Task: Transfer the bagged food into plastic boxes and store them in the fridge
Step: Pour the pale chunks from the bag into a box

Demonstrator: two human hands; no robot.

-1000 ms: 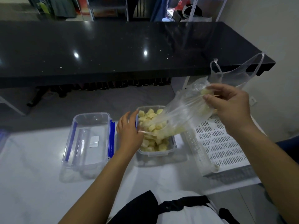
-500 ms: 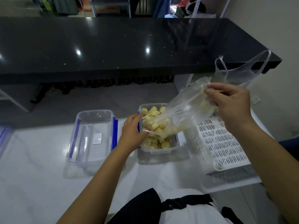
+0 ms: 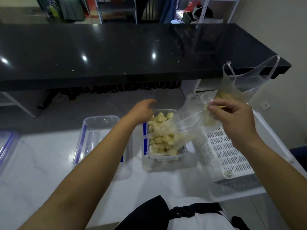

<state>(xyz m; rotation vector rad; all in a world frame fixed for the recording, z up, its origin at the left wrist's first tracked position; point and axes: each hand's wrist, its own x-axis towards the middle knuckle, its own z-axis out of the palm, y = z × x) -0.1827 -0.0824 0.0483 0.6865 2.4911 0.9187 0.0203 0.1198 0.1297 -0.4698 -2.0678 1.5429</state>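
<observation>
The right hand (image 3: 232, 120), in the right middle of the frame, has its fingers (image 3: 216, 107) curled, pinching the top of a clear bag (image 3: 187, 123). The bag tips down to the left, and its open end lies in a clear box (image 3: 166, 156) at the center. Pale yellow food pieces (image 3: 160, 140) fill the box, and some sit inside the bag.

The left hand (image 3: 142, 110) is just above the box's upper left corner. Its fingers hang loose and hold nothing.

The box sits on a white surface (image 3: 41, 171). To its left is an empty clear box (image 3: 99, 120) with blue clips. To its right lies a white basket (image 3: 222, 151) with holes. Behind the right hand stands another thin bag (image 3: 245, 80) with handles. A black counter (image 3: 116, 52) runs across the top.
</observation>
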